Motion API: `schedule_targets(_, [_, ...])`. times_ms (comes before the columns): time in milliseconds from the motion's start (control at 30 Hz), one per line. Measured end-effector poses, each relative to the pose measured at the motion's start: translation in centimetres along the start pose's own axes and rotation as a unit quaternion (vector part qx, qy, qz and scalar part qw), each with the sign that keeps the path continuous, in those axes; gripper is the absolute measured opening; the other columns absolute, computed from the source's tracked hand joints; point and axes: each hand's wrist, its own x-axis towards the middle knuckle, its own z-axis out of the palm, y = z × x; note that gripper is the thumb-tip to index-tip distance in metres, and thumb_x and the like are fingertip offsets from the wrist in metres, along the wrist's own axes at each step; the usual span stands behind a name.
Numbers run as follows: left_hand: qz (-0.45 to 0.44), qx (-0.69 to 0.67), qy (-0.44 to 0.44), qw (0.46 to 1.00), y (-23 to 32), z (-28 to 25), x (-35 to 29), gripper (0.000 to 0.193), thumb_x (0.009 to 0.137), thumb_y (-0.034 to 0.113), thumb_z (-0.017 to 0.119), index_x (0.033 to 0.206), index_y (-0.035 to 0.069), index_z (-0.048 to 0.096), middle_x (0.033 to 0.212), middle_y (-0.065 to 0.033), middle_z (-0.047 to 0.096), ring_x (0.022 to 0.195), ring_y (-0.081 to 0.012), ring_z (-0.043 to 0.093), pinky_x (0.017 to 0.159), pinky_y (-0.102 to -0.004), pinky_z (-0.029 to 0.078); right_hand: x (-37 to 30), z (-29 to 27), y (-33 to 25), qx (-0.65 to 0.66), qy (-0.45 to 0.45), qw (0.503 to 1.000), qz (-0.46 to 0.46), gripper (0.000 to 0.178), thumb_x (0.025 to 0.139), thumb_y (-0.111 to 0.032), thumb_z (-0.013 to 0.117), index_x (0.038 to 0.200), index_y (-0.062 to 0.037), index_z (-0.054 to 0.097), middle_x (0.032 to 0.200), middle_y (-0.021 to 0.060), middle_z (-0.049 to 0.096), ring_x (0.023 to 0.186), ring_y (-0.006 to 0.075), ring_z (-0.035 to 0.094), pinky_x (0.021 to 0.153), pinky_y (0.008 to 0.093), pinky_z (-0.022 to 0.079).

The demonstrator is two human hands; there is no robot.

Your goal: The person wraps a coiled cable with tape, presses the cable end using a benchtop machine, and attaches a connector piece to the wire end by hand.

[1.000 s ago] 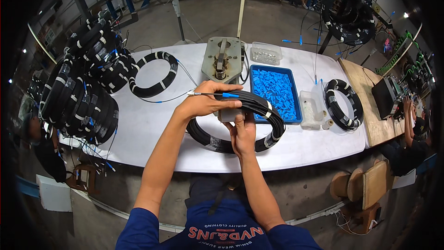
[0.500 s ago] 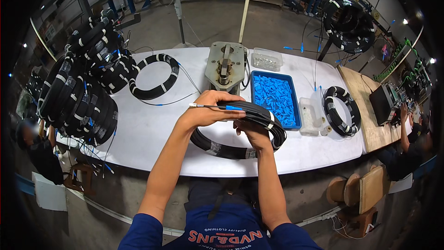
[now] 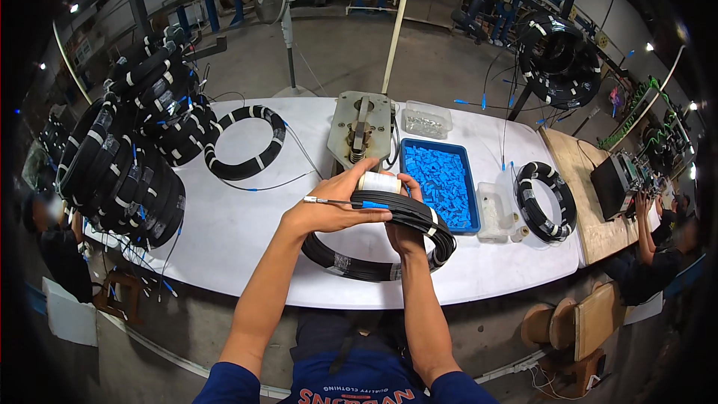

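The left hand is closed on the far side of a black cable coil, held tilted above a white table. The right hand reaches through the coil's opening, fingers curled beside a white roll; whether they grip anything cannot be told. Beyond stands a metal bench machine; right of it, a blue tray holds small blue plastic parts.

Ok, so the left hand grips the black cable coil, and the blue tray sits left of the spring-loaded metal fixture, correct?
Not quite: in the head view, the blue tray sits right of the spring-loaded metal fixture. The left hand does grip the black cable coil.
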Motion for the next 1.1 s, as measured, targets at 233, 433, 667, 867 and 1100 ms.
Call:
schedule_targets(233, [0.021,0.027,-0.028,0.999,-0.6,-0.3,0.8,0.09,0.073,0.057,0.077,0.137,0.003,0.043,0.128,-0.0211,0.056,0.118,-0.0357,0.056,0.098,-0.0391,0.046,-0.9,0.2,-1.5,-0.034,-0.03,0.996,0.081,0.081,0.083,-0.001,0.073,0.147,-0.0067,0.024,0.127,0.0126,0.056,0.11,0.0208,0.059,0.095,0.0322,0.05])
schedule_targets(433, [0.04,0.058,-0.008,0.997,-0.3,0.2,0.1,0.081,0.076,0.045,0.08,0.137,0.006,0.043,0.129,-0.0173,0.054,0.114,-0.0302,0.058,0.097,-0.0361,0.046,-4.6,2.3,-7.2,-0.526,-0.277,0.785,0.176,0.056,0.082,-0.035,0.076,0.123,-0.001,0.059,0.1,0.0126,0.067,0.088,0.019,0.064,0.076,0.0332,0.052])
schedule_targets(667, [0.046,0.01,0.004,0.999,-0.5,-0.1,-0.4,0.072,0.08,0.034,0.077,0.138,0.005,0.044,0.129,-0.0176,0.056,0.116,-0.0284,0.057,0.097,-0.0352,0.045,-3.1,7.4,-11.1,-0.435,-0.283,0.851,-0.085,0.029,0.086,-0.008,0.068,0.113,-0.0009,0.065,0.102,0.0114,0.067,0.079,0.0192,0.063,0.066,0.0281,0.05])
schedule_targets(867, [0.002,0.067,0.02,0.998,-0.9,0.2,-0.5,0.074,0.078,0.033,0.077,0.138,0.003,0.044,0.135,-0.0182,0.053,0.125,-0.0302,0.052,0.103,-0.0367,0.041,-2.0,7.5,-11.6,-0.558,-0.237,0.764,-0.22,0.022,0.085,-0.006,0.067,0.106,-0.0012,0.066,0.103,0.0131,0.066,0.08,0.0263,0.065,0.068,0.0328,0.053])
schedule_targets(1100, [0.073,0.04,0.029,0.996,-0.4,0.3,-0.9,0.083,0.075,0.054,0.076,0.133,0.002,0.046,0.126,-0.0211,0.056,0.116,-0.0357,0.056,0.096,-0.0407,0.046,1.2,5.4,-11.6,-0.628,-0.17,0.738,-0.178,0.034,0.091,-0.021,0.063,0.116,0.0013,0.062,0.111,0.0231,0.063,0.098,0.0379,0.062,0.091,0.0419,0.047])
